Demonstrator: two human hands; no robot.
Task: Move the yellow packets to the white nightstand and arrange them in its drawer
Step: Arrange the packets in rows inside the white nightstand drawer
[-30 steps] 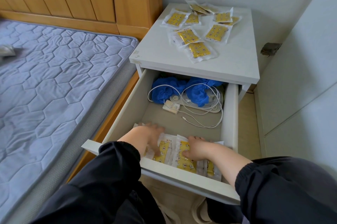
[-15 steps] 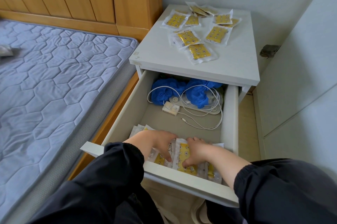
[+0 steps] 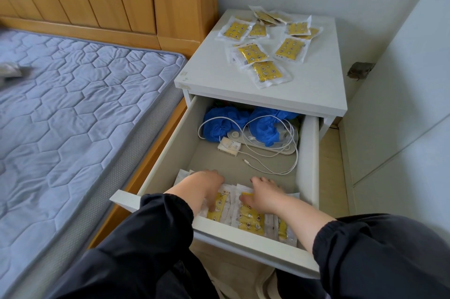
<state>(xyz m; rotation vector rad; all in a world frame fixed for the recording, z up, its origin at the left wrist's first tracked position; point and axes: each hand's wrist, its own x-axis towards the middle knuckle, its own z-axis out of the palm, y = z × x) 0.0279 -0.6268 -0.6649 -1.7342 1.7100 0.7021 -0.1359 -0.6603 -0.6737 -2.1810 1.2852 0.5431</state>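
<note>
Left hand point(image 3: 204, 186), right hand point(image 3: 265, 193) farther apart than earlier. Right hand splayed flat on packets point(image 3: 250, 221) in drawer point(image 3: 308, 152); left hand's grip hidden, blurred.

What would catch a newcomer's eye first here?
The loose yellow packets scattered over the back of the white nightstand stand out first. Below, in the open drawer, the left hand and right hand touch a row of packets along its front. Blue cloth and a white cable lie at the back of the drawer.

left hand point(image 3: 205, 185) fingertips: hidden among packets point(image 3: 250, 222) | grey object point(image 3: 9, 71) on mattress point(image 3: 73, 109): blurred, edge-cut
</note>
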